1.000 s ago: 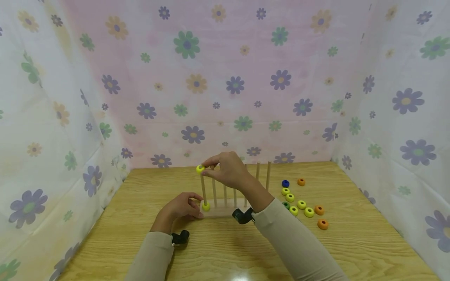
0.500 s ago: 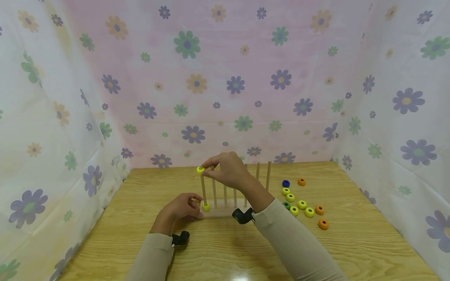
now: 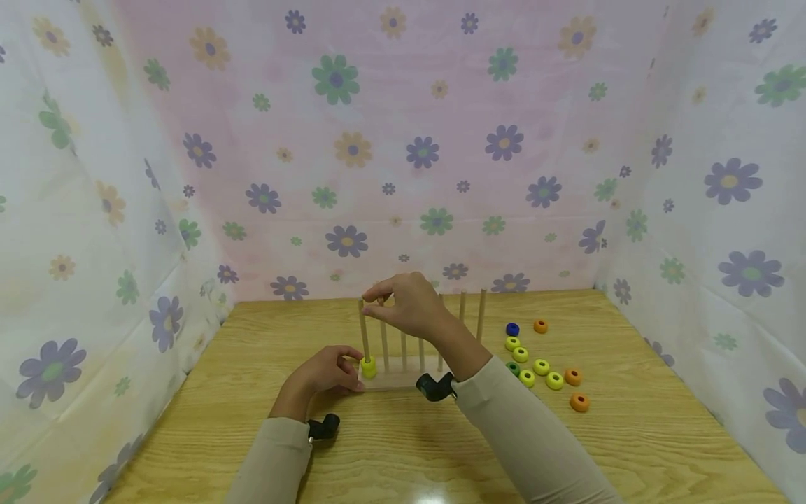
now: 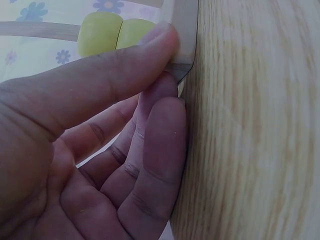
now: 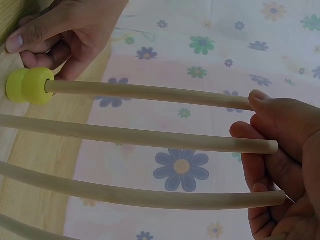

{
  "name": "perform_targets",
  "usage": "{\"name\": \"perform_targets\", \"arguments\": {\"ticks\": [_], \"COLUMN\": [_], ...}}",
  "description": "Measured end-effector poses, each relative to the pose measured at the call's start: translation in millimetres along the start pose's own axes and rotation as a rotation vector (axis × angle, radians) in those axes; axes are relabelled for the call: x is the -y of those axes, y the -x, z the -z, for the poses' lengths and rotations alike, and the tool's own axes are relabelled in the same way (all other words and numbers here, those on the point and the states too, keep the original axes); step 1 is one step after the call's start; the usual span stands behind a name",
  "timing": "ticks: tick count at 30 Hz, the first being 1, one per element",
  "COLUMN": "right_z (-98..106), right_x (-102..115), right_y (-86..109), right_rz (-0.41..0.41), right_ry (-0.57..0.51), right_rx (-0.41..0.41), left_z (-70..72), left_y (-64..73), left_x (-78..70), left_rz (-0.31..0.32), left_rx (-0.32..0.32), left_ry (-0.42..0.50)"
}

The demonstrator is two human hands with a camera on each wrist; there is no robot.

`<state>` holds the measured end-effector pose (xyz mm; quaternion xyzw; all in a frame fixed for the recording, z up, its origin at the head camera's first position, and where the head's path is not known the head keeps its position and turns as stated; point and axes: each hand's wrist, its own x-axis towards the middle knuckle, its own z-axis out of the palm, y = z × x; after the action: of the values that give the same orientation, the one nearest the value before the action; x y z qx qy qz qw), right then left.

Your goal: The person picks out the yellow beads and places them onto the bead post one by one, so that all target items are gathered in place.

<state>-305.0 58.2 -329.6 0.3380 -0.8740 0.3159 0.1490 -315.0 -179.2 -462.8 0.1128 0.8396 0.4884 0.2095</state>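
a: from your remote seat, what are you doing with the left grip (image 3: 327, 369)?
b: i'm pinching the left end of the pale wooden base (image 3: 393, 383) with it, thumb and fingers closing on the corner.
a: and the right grip (image 3: 412, 304)?
b: i'm hovering it at the top of the leftmost rod (image 3: 364, 332), with thumb and forefinger standing parted and no ring between them. whether they're touching the wood, i'm not managing to tell: the thumb is covering the rod's tip in the right wrist view.
a: where are the two yellow rings (image 3: 368, 367) sitting?
b: they're sitting stacked and touching at the foot of that rod, just beside the left grip. in the left wrist view the thumb is hiding part of the lower one.
a: what printing are you making out?
b: i'm making out flowers (image 3: 336, 80) in purple, green and peach, running across the cloth backdrop (image 3: 403, 105).
a: and what is being hidden or cut off?
b: the right forearm (image 3: 462, 350) is covering the right end of the base, and the right sleeve (image 3: 529, 427) is clipping the edge of the green ring (image 3: 514, 370). the right wrist view is cutting off another rod (image 5: 25, 228) at its bottom edge.
a: what's lying off to the right?
b: on the worktop (image 3: 220, 420), loose yellow rings (image 3: 554, 383) are lying near orange rings (image 3: 580, 406) and a blue ring (image 3: 513, 331).
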Motion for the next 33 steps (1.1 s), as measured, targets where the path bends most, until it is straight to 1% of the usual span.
{"name": "perform_targets", "arguments": {"ticks": [13, 20, 26, 33], "right_z": [0.9, 0.3, 3.1, 7.3], "right_x": [2.0, 1.0, 0.5, -4.8], "right_y": [-2.0, -1.6, 0.8, 7.4], "right_rz": [0.004, 0.009, 0.031, 0.041], "right_ry": [-0.028, -0.022, -0.040, -0.030], "right_rx": [-0.010, -0.048, -0.086, -0.111], "left_z": [1.0, 1.2, -0.4, -2.0], "left_y": [-1.1, -2.0, -2.4, -1.8], "left_x": [1.9, 5.1, 7.0, 5.3], "left_rz": [-0.003, -0.002, -0.009, -0.016], "left_rx": [-0.010, -0.009, -0.009, -0.014], "left_ry": [-0.012, -0.008, 0.001, -0.001]}}
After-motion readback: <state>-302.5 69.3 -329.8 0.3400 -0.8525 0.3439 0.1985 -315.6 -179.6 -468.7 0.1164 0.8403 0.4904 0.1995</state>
